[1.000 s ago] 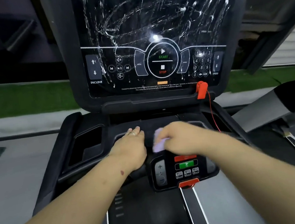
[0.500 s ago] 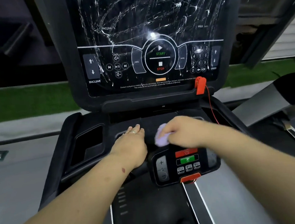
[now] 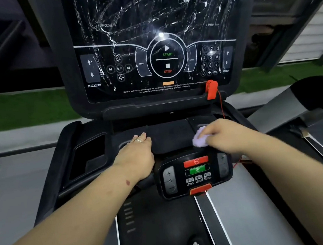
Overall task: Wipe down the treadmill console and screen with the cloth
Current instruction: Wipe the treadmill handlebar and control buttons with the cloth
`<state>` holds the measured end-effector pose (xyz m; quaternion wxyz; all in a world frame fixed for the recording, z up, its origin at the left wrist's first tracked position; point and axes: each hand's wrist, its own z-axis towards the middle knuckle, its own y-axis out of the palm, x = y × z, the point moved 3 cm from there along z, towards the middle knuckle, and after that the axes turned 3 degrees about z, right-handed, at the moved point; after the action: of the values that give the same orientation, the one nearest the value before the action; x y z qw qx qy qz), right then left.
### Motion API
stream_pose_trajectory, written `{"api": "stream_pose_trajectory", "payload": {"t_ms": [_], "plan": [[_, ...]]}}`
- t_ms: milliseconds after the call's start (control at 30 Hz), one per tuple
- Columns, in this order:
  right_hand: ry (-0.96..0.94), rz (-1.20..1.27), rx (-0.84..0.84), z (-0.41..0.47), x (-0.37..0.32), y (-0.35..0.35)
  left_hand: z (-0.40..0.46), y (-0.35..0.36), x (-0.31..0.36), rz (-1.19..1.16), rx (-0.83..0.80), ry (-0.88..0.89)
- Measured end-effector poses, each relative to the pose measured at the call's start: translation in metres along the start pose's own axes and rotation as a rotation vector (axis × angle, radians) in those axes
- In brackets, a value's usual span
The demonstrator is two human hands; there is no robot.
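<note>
The treadmill console [image 3: 91,132] is the carrying surface: a black moulded tray below the upright screen [image 3: 155,44]. A deep rectangular pocket [image 3: 89,156] is sunk into its left side. The left hand [image 3: 135,154] lies flat, palm down, on the tray's middle ledge, a ring on one finger. To its right, the right hand [image 3: 224,134] presses a small bunched lilac cloth [image 3: 199,139] against the tray surface. Just in front of the cloth sits the small control panel [image 3: 196,175] with red, green and grey buttons. A red safety clip [image 3: 211,89] rests on the ledge under the screen.
</note>
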<state>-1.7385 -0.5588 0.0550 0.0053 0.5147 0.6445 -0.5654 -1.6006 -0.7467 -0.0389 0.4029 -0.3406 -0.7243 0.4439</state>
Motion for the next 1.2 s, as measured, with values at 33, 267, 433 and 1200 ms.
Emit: {"api": "stream_pose_trajectory", "payload": {"t_ms": [33,267,433,1200], "plan": [[-0.018,-0.024,0.032,0.004,-0.003,0.008,0.001,0.000,0.000,0.002,-0.002,-0.001],[-0.062,0.106,-0.040,-0.012,-0.007,0.006,-0.002,-0.002,0.002,0.035,-0.003,-0.051],[-0.093,-0.063,0.017,-0.003,-0.030,0.028,0.002,-0.004,0.011,0.107,0.001,-0.100],[-0.761,-0.470,0.427,-0.049,-0.009,0.090,-0.049,0.001,0.016,-0.312,0.277,-0.315]]}}
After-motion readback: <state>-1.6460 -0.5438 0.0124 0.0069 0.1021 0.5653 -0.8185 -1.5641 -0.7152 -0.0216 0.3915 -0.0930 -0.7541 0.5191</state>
